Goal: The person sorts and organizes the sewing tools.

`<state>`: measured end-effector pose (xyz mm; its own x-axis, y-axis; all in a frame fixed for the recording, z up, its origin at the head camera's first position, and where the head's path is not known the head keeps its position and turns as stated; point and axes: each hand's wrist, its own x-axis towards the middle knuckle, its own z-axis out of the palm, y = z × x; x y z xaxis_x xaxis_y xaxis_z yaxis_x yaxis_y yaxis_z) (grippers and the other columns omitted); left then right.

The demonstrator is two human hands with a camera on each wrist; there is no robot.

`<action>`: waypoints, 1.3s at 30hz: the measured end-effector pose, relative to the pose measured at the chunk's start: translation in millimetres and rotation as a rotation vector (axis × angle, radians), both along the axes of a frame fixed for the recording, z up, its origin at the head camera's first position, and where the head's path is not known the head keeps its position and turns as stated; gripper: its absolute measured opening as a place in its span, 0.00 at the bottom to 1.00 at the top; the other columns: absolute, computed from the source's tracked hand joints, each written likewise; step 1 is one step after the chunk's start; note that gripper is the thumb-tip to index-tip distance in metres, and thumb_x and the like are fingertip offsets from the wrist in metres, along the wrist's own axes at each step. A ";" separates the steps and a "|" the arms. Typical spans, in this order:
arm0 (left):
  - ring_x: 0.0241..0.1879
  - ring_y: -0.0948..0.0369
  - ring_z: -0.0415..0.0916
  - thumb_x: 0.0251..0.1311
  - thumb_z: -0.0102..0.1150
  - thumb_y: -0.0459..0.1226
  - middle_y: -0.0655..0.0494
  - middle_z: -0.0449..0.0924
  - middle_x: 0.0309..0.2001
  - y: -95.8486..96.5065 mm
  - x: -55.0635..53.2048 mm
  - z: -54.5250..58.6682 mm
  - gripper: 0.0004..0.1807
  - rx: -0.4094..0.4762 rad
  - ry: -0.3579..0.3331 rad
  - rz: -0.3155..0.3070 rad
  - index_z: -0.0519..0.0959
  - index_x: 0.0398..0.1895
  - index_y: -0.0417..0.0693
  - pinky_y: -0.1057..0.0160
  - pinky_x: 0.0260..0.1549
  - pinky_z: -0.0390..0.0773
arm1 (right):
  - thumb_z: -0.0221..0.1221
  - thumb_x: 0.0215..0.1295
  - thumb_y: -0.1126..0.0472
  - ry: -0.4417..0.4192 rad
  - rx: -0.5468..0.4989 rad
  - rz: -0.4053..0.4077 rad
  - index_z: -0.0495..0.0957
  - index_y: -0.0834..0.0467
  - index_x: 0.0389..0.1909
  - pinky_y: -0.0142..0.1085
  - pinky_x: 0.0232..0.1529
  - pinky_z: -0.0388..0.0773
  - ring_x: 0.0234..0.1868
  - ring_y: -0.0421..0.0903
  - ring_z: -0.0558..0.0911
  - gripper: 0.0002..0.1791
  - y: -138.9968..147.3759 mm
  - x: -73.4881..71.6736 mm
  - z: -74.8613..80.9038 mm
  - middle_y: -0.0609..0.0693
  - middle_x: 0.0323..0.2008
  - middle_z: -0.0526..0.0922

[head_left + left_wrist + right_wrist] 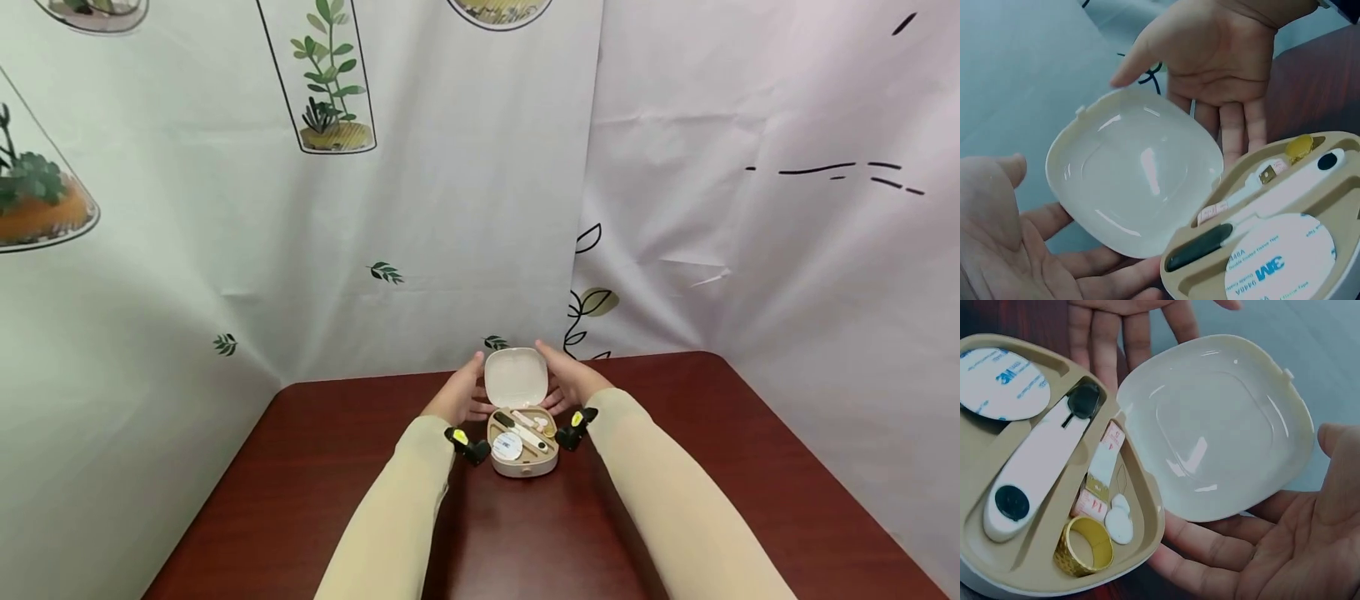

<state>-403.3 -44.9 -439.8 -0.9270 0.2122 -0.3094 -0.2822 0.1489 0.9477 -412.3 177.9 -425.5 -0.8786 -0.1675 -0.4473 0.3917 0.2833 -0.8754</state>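
A small sewing kit box (pixel 525 469) stands on the table with its white lid (pixel 516 377) raised. Its beige tray holds a white tool with dark ends (pixel 1035 469), a round disc printed 3M (pixel 1282 259), a gold thimble (pixel 1084 545), a folded measuring tape (pixel 1105 456) and small white pieces (pixel 1119 524). On the lid's left side, my left hand (pixel 459 395) has its fingers extended around the back edge, thumb up and apart. My right hand (pixel 573 382) mirrors it on the right, fingers loosely stretched near the hinge side. Neither hand's fingers pinch the lid.
The dark red-brown table (pixel 330 475) extends on both sides of the box. Close behind it hangs a white curtain (pixel 465 208) printed with plants. Black wrist cameras (pixel 576 428) sit close beside the box.
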 end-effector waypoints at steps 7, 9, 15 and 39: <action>0.47 0.42 0.83 0.74 0.38 0.64 0.30 0.73 0.62 1.6 -2.4 2.1 0.40 0.023 -0.009 0.035 0.64 0.76 0.47 0.38 0.57 0.75 | 0.35 0.72 0.26 0.022 -0.008 -0.005 0.69 0.60 0.67 0.47 0.36 0.84 0.32 0.56 0.86 0.45 -5.1 -0.9 1.5 0.65 0.44 0.83; 0.49 0.41 0.83 0.74 0.40 0.63 0.30 0.72 0.63 1.5 -1.8 0.6 0.40 0.040 -0.004 0.062 0.64 0.76 0.45 0.37 0.60 0.72 | 0.37 0.73 0.28 0.053 -0.029 -0.017 0.68 0.60 0.68 0.45 0.37 0.83 0.33 0.55 0.86 0.43 -5.1 -0.8 -1.8 0.64 0.45 0.82; 0.63 0.42 0.75 0.74 0.45 0.60 0.32 0.70 0.66 0.6 1.4 -6.6 0.40 0.040 0.057 0.046 0.63 0.75 0.41 0.41 0.69 0.61 | 0.44 0.75 0.35 0.199 -0.032 -0.042 0.65 0.63 0.72 0.49 0.50 0.82 0.44 0.56 0.86 0.40 -1.1 3.9 -11.5 0.67 0.59 0.77; 0.73 0.53 0.63 0.62 0.65 0.58 0.55 0.67 0.73 -36.4 40.8 -51.3 0.38 -0.573 0.723 -0.384 0.70 0.74 0.58 0.45 0.69 0.64 | 0.68 0.63 0.45 0.798 0.373 0.573 0.77 0.50 0.67 0.63 0.68 0.62 0.74 0.58 0.63 0.32 31.4 49.3 -49.2 0.54 0.74 0.66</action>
<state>-362.6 -81.3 -491.1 -0.8325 0.5326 0.1527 0.4975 0.5974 0.6289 -363.1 209.3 -474.7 -0.7738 -0.6224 0.1177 -0.5385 0.5485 -0.6396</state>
